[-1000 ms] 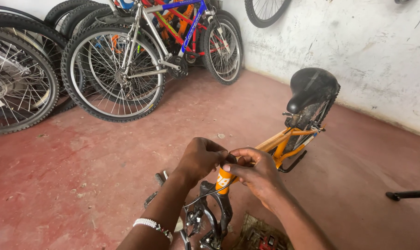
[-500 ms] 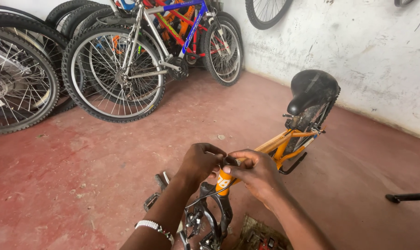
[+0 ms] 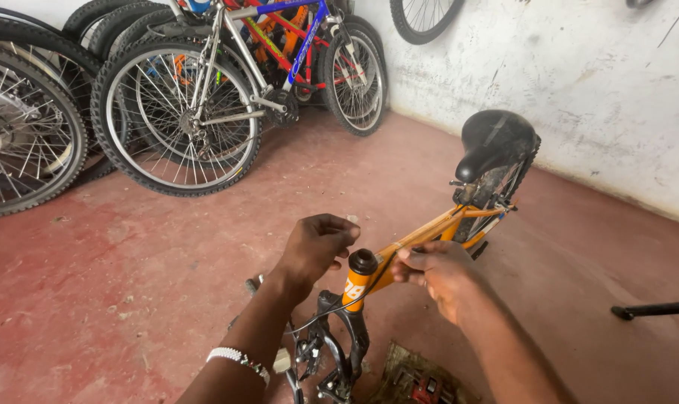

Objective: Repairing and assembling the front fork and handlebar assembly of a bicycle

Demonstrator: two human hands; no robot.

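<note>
Head tube [image 3: 362, 271] of the small orange bicycle frame [image 3: 418, 243] stands between the person's two hands, its open black top ring facing up toward the camera. The frame's long axis runs away from the person and to the right, rising from the head tube to the black saddle [image 3: 495, 142]; below the tube, the dark fork and brake parts [image 3: 332, 359] drop toward the red floor [image 3: 130, 262].

The left hand [image 3: 317, 245] hovers just left of and slightly above the ring, fingers curled together as if pinching something small; what it pinches, if anything, is too small to tell. It does not appear to touch the tube. The right hand [image 3: 438, 271] lies just right of the tube, fingers pressed closed against the frame's top bar where it meets the head tube, with a thin dark cable [image 3: 332, 318] running down from beneath it. Of the two, the right hand is the one in contact with the frame, while the left is nearer the tube's open top.

Several full-size bicycles [image 3: 227, 82] lean against the white wall [image 3: 579, 75] behind, well apart from the work. A white beaded bracelet [image 3: 238, 360] sits on the left wrist.
</note>
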